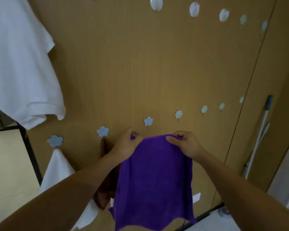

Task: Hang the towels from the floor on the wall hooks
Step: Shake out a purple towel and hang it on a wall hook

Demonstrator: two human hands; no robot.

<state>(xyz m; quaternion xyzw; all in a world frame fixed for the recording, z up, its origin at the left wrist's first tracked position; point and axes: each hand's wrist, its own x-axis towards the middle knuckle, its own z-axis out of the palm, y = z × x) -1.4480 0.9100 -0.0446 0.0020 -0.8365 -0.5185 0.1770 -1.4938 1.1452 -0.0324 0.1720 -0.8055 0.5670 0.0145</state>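
Observation:
A purple towel (154, 179) hangs from both my hands in front of the wooden wall. My left hand (126, 145) pinches its top left corner, and my right hand (184, 144) pinches the top right edge. Just above my left hand is a bare blue flower hook (148, 121). A brown towel (105, 185) hangs on the flower hook (103, 131) to the left, partly hidden behind my left arm. Further left, a white towel (58, 169) hangs on another flower hook (55, 140).
More bare flower hooks (178, 114) run up to the right, and oval hooks (156, 3) line the top. A white shirt (18, 64) hangs at upper left over a black-framed rack (30, 150). A mop handle (261, 129) leans at the right.

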